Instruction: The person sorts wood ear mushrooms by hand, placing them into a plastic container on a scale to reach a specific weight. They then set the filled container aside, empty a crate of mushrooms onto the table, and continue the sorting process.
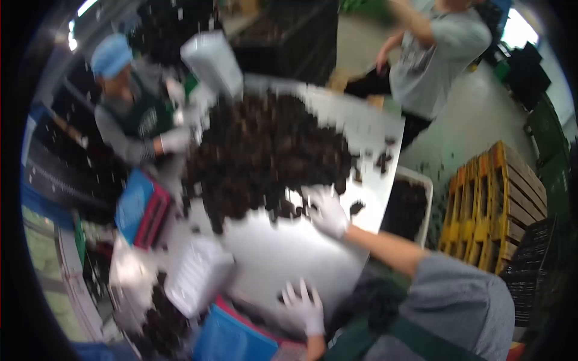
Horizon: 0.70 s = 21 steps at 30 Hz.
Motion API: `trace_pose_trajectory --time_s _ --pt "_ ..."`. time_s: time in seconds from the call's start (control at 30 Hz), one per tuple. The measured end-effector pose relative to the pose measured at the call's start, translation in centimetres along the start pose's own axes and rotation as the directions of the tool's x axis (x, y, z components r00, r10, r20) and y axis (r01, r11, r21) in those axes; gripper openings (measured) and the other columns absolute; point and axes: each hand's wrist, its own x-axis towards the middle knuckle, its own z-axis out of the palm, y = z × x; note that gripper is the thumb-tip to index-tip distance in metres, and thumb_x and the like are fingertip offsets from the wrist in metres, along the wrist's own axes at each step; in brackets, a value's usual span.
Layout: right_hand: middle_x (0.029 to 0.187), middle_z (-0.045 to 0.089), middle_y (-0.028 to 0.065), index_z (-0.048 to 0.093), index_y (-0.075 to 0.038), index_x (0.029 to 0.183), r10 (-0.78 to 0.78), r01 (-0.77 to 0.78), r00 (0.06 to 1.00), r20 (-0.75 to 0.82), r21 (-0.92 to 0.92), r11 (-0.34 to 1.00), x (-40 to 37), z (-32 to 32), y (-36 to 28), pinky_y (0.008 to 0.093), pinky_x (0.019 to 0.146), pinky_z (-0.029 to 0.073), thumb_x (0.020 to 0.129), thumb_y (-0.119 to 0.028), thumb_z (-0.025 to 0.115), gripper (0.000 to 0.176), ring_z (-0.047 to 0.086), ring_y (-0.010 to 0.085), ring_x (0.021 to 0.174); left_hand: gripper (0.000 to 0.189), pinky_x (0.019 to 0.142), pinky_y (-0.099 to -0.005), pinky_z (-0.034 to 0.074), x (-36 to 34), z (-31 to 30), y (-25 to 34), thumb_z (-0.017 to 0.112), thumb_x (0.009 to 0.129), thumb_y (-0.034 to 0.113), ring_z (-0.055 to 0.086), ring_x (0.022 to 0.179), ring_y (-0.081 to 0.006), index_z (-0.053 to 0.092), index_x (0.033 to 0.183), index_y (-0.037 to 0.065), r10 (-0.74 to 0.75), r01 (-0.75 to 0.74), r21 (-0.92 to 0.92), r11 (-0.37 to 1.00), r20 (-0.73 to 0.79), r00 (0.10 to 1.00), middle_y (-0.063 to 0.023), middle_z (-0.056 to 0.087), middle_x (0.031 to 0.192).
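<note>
A large heap of small dark brown pieces covers the far part of a shiny metal table. My right hand, in a white glove, reaches to the near edge of this heap, its fingers stretched and apart among a few loose pieces. Closer to me, my left hand, also gloved in white, is low over the table's near side with its fingers spread. A small dark piece shows beside its fingertips. Motion blur hides the finer detail of the pieces.
Across the table stands a person in a blue cap, hands near a white tub. Another white tub and blue baskets sit at left. At right are a bin's white rim, yellow pallets and another person.
</note>
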Motion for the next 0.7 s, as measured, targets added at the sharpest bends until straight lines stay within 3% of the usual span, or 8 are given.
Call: trace_pose_trajectory --time_s 0.07,0.13,0.23,0.3,0.43,0.5,0.6,0.7 --pt "0.152 0.031 0.0217 0.046 -0.015 0.141 -0.049 0.036 0.997 -0.051 -0.235 0.971 1.4 2.5 -0.2 0.0573 0.111 0.025 0.085 -0.029 0.063 0.061 0.029 0.0455 0.137 0.046 0.106 -0.0652 0.027 0.3 -0.7 0.2 0.066 0.085 0.03 0.045 0.125 -0.0411 0.06 0.129 0.016 -0.038 0.037 0.025 0.999 0.066 0.997 -0.0208 0.048 0.138" --pt "0.154 0.029 0.0219 0.045 -0.016 0.143 -0.047 0.106 0.985 0.166 -0.372 0.922 1.2 5.2 2.0 0.0579 0.113 0.022 0.086 -0.039 0.064 0.065 0.028 0.0466 0.139 0.048 0.108 -0.0677 0.023 -0.3 0.8 -0.2 0.068 0.084 0.029 0.042 0.128 -0.0405 0.059 0.13 0.017 -0.086 0.087 -0.042 0.995 0.023 0.996 -0.0186 0.047 0.139" --pt "0.154 0.031 0.0215 0.049 -0.018 0.142 -0.094 0.188 0.931 0.352 -0.241 0.952 -2.4 4.3 0.3 0.0627 0.111 0.021 0.087 -0.041 0.064 0.061 0.03 0.0466 0.138 0.056 0.11 -0.0709 0.015 -0.9 2.4 -0.8 0.07 0.081 0.035 0.034 0.132 -0.039 0.058 0.133 0.019 -0.124 0.125 -0.024 0.992 0.041 0.991 -0.0142 0.04 0.144" --pt "0.154 0.031 0.021 0.051 -0.018 0.139 -0.185 0.257 0.92 0.344 -0.176 0.95 -5.7 3.2 -0.2 0.0643 0.11 0.019 0.086 -0.037 0.065 0.058 0.031 0.0455 0.137 0.058 0.11 -0.0708 0.015 -1.2 2.8 -1.0 0.07 0.081 0.037 0.034 0.133 -0.039 0.056 0.134 0.019 -0.125 0.125 -0.02 0.992 0.032 0.992 -0.0132 0.039 0.145" --pt "0.151 0.034 0.0206 0.049 -0.014 0.14 -0.043 0.07 0.993 0.106 -0.257 0.964 -6.0 2.1 -0.5 0.0665 0.11 0.016 0.086 -0.039 0.064 0.061 0.031 0.0452 0.135 0.06 0.111 -0.0709 0.014 -1.3 3.1 -1.1 0.069 0.081 0.038 0.032 0.133 -0.039 0.054 0.136 0.017 -0.139 0.14 -0.035 0.989 0.039 0.99 -0.013 0.038 0.145" --pt "0.151 0.034 0.0216 0.048 -0.013 0.14 0.048 -0.004 0.989 0.138 -0.304 0.953 -5.2 2.9 -1.6 0.0675 0.109 0.017 0.088 -0.041 0.061 0.06 0.029 0.0452 0.137 0.062 0.111 -0.0708 0.014 -1.2 3.1 -1.0 0.07 0.081 0.038 0.032 0.133 -0.0392 0.053 0.136 0.016 -0.149 0.151 -0.042 0.988 0.053 0.987 -0.0131 0.038 0.145" --pt "0.151 0.036 0.0191 0.053 -0.014 0.135 -0.056 0.206 0.874 0.482 -0.263 0.943 -8.8 4.8 -3.2 0.067 0.11 0.019 0.091 -0.039 0.058 0.051 0.03 0.0435 0.139 0.066 0.111 -0.0706 0.014 -1.4 3.1 -1.1 0.07 0.08 0.039 0.033 0.133 -0.0392 0.05 0.138 0.013 -0.154 0.156 -0.038 0.987 0.055 0.987 -0.0134 0.039 0.145" --pt "0.149 0.042 0.0135 0.058 -0.016 0.129 -0.297 0.335 0.799 0.522 0.022 0.942 -11.6 3.2 -6.7 0.0623 0.112 0.021 0.091 -0.036 0.058 0.043 0.036 0.0384 0.137 0.071 0.111 -0.0701 0.015 -1.3 3.1 -1.3 0.071 0.079 0.04 0.033 0.133 -0.039 0.047 0.14 0.01 -0.168 0.17 -0.037 0.985 0.068 0.984 -0.0137 0.039 0.145"
